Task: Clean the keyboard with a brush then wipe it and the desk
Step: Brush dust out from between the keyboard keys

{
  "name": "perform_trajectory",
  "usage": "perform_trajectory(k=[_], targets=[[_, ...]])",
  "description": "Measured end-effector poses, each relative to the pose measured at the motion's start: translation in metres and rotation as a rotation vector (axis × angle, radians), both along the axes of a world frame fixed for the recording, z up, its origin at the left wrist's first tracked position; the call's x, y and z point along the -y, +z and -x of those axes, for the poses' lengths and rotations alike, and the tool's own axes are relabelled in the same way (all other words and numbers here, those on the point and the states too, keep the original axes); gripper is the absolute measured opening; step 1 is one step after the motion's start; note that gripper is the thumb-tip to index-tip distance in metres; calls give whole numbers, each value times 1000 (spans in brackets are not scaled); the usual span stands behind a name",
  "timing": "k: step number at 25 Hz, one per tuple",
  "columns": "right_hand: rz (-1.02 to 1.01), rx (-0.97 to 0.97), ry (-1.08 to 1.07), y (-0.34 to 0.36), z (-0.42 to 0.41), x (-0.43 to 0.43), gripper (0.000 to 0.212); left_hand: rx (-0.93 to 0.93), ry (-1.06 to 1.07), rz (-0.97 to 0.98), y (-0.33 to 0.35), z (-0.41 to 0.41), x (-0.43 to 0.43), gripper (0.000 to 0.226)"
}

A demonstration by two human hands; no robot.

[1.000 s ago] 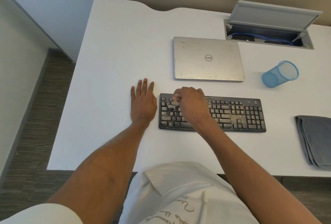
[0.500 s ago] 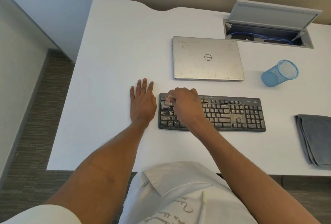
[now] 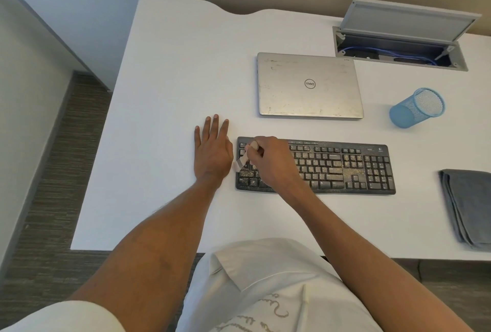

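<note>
Right hand (image 3: 273, 164) hides keyboard (image 3: 345, 167) left keys; cloth (image 3: 470, 204) cropped right.

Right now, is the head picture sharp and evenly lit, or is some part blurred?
Head view: soft, even light, no glare on the desk; head view again, the keyboard is sharp, while the brush in the right hand looks slightly smeared, probably by motion.

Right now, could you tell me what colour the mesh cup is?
The mesh cup is blue, clearest in head view.
</note>
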State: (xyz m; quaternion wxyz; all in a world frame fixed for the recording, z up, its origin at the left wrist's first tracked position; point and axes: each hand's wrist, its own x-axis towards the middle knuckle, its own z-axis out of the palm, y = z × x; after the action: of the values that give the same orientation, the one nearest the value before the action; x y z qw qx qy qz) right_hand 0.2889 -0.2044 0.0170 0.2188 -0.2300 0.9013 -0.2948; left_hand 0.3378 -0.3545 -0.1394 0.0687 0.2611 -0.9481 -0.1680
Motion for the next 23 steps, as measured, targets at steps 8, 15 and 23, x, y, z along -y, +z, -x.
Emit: perform_trajectory(k=[8, 15, 23], targets=[[-179, -205, -1, 10, 4, -6, 30, -8, -2, -12, 0, 0, 0, 58], [21, -31, -6, -2, -4, -5, 30, -6, -11, -10, 1, -1, 0, 58], [-180, -258, 38, 10, 8, -14, 29, 5, -3, -8, 2, 0, 0, 57]])
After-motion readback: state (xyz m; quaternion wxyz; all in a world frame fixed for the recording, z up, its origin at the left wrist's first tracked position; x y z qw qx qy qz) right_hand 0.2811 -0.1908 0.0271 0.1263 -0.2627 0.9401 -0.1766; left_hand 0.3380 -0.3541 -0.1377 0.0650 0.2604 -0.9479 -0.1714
